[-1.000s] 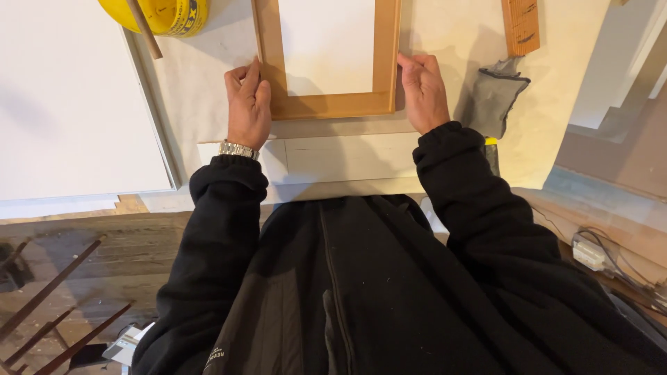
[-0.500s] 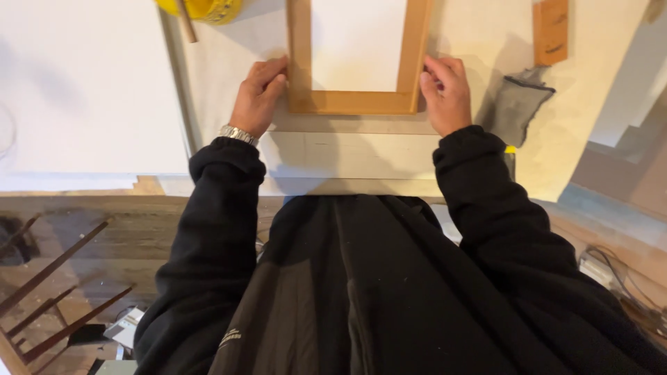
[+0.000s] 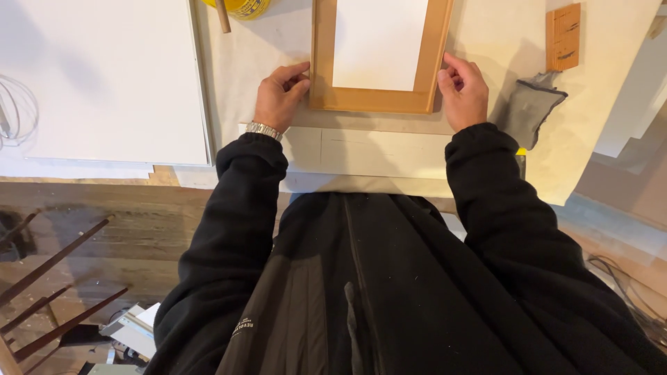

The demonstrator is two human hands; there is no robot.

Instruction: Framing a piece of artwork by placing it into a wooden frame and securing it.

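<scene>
— What do you have in view?

— I'm looking straight down at a wooden frame lying flat on a pale sheet-covered table, its lower rail nearest me, a white panel showing inside it.

— And the hands?

— My left hand sits at the frame's lower left corner, fingers curled, thumb and fingertips touching the outer edge of the left rail. My right hand is at the lower right corner, fingers bent against the outer edge of the right rail. Neither is lifting it; both press in from the sides. I can't tell how hard they grip.

— What else is around?

— A grey cloth lies just beside the right hand, a small wooden block beyond it. A yellow round thing sits at the top edge, and a large white board lies well left of the frame.
</scene>
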